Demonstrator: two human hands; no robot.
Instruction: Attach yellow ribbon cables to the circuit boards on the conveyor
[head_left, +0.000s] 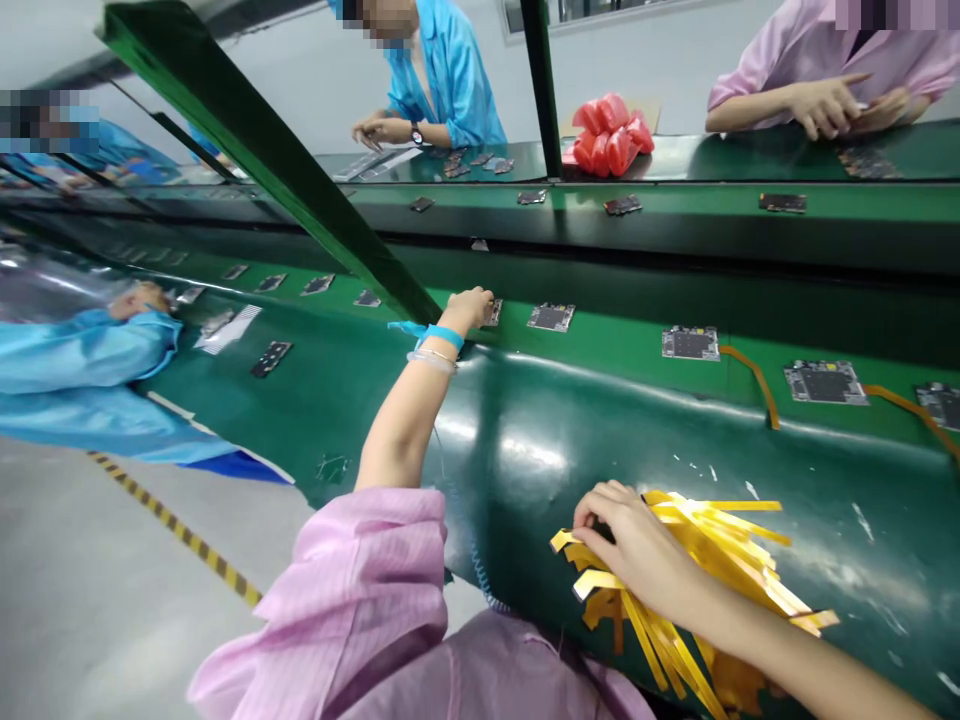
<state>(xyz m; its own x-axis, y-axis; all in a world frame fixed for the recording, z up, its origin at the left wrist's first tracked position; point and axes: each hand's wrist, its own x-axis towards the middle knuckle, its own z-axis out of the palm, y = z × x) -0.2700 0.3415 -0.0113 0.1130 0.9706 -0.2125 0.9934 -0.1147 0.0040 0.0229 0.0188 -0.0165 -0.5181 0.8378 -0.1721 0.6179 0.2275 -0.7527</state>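
Head view: your left hand [471, 305] is stretched out to the belt [600, 345] beyond the far edge of the bench [525, 450], fingers curled and pinched on the edge of a board [493, 312] lying there. Your right hand [637, 545] rests on the pile of yellow strips [720, 560] near the bench's near edge, fingers pressed down among them. Whether it pinches one strip you cannot tell, since the fingertips are buried.

More boards [690, 343] lie in a row along the belt to the right, two with orange cables [754, 375] trailing over the bench's far edge. Other people work across the line and at your left; a red bundle [611, 135] sits on the far side.

Risks, as a judgement: your grip on the board is shallow and taken at full reach, so it could slip or drag if the belt carries it along. Your right hand could scatter the loose strips over the near edge. The blue strap [442, 335] and its coiled cord could snag.
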